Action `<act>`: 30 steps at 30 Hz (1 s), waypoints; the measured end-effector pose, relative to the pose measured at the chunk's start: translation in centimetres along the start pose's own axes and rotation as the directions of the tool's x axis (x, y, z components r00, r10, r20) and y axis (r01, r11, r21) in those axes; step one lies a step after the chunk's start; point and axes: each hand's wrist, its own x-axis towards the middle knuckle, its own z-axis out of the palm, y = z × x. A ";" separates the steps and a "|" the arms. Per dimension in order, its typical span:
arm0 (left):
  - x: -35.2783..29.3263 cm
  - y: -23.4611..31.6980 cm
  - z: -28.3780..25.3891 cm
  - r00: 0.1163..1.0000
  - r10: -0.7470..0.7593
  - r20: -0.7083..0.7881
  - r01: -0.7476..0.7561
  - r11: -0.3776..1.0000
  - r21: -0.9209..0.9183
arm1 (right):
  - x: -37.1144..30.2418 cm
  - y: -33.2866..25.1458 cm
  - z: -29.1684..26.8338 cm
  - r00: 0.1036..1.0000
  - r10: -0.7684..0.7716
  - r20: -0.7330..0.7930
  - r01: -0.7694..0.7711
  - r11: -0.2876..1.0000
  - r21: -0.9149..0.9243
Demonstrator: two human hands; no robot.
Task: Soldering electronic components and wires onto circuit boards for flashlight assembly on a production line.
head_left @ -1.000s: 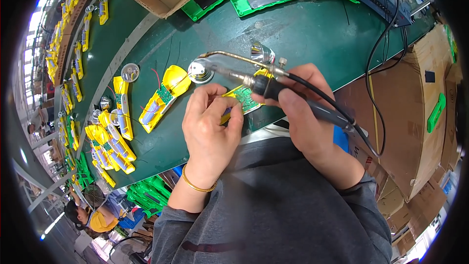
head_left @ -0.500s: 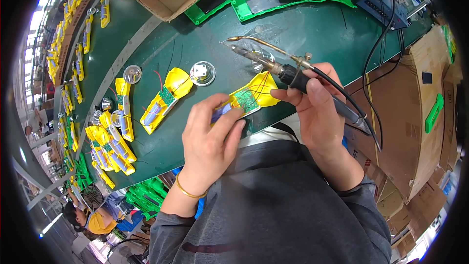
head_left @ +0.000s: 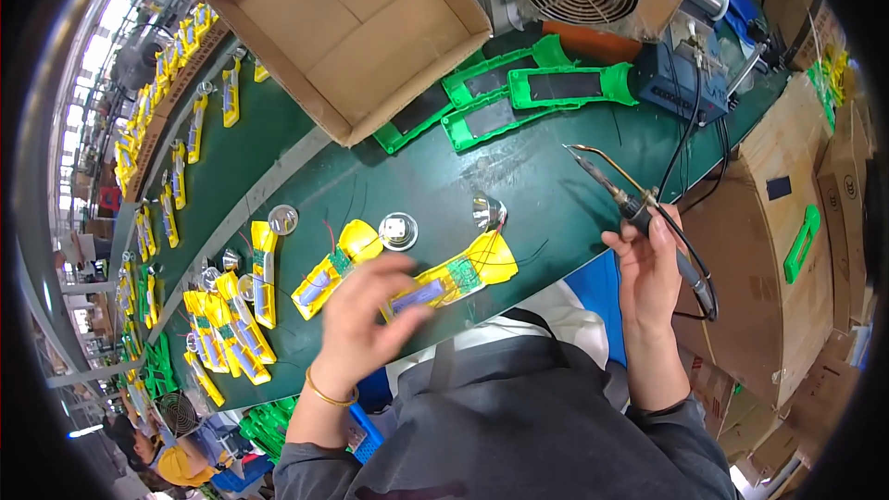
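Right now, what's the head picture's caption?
Right grip holds slim black soldering iron; long yellow plastic casing on green table.

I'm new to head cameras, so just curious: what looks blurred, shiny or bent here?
Head view: the left hand is smeared, the right hand clearer. Head view: pale glare on the green table. Head view: bowed edges on the large cardboard box at right, and black corners.

A head-worn fisheye camera looks down at the green table from close above its edge.
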 end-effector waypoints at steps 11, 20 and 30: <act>0.9 -2.5 -2.9 0.982 -0.023 -0.188 0.124 0.830 0.544 | 1.6 -0.9 -0.5 0.998 -0.048 -0.036 0.048 0.999 0.010; 16.3 -3.4 5.8 0.969 0.245 0.040 -0.242 0.896 0.373 | 0.5 -0.8 0.7 0.996 -0.092 0.012 0.092 0.995 0.039; 2.9 -2.8 0.7 0.997 -0.039 -0.064 0.056 0.959 0.277 | 1.3 1.1 0.8 0.997 0.026 0.075 -0.026 1.000 -0.002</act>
